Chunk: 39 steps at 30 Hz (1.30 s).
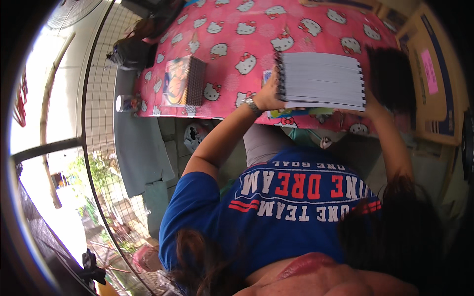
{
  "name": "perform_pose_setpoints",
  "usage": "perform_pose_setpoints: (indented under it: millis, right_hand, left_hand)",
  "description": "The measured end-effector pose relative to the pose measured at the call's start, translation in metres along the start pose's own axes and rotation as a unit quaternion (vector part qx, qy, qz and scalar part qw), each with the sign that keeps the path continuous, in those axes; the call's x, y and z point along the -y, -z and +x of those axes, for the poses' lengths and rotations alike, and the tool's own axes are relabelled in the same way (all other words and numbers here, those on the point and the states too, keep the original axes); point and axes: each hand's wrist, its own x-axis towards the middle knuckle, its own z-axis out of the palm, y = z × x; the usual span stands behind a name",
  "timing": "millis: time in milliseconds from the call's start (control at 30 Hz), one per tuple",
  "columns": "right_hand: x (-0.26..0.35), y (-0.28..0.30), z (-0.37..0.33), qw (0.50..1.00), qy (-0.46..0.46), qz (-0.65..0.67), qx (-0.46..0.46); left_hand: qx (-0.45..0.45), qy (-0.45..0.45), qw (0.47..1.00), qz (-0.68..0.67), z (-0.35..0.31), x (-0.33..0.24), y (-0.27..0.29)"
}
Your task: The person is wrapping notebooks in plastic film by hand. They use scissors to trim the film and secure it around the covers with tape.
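There is room to pass across the upper-centre tablecloth [227, 76]. The upper-left notebook stack [183, 81] and upper-right spiral-bound pages [321, 79] stand in the way.

Your page stack [321, 79] upper right of centre, between left hand [269, 95] and right hand [373, 104]. Book stack [184, 81] farther left, on table [224, 69]. Carton [435, 106] far right.

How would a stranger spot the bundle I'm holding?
Find the pink tablecloth. At its near edge, your left hand and right hand hold the bundle. Its white top has black coils along both sides, unlike the picture-topped stack further left.
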Motion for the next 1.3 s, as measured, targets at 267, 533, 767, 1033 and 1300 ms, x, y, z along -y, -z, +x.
perform_pose_setpoints:
  millis: [267, 533, 767, 1033, 1300]
  right_hand:
    - [0.122, 0.040, 0.100, 0.996, -0.022, 0.087, 0.024]
    - [0.186, -0.139, 0.258, 0.929, -0.087, 0.333, 0.133]
    - [0.269, -0.244, 0.341, 0.871, -0.137, 0.462, 0.097]
    - [0.225, -0.297, 0.376, 0.879, -0.261, 0.387, 0.096]
    - [0.256, -0.258, 0.346, 0.826, -0.200, 0.468, 0.242]
  left_hand:
    - [-0.182, 0.000, 0.936, -0.301, -0.036, -0.097, 0.057]
    - [-0.357, 0.211, 0.852, -0.320, -0.176, -0.087, 0.223]
    - [-0.360, 0.305, 0.814, -0.337, -0.255, -0.075, 0.355]
    - [-0.390, 0.376, 0.836, -0.091, -0.238, 0.021, 0.347]
    - [-0.368, 0.388, 0.840, -0.087, -0.276, 0.029, 0.360]
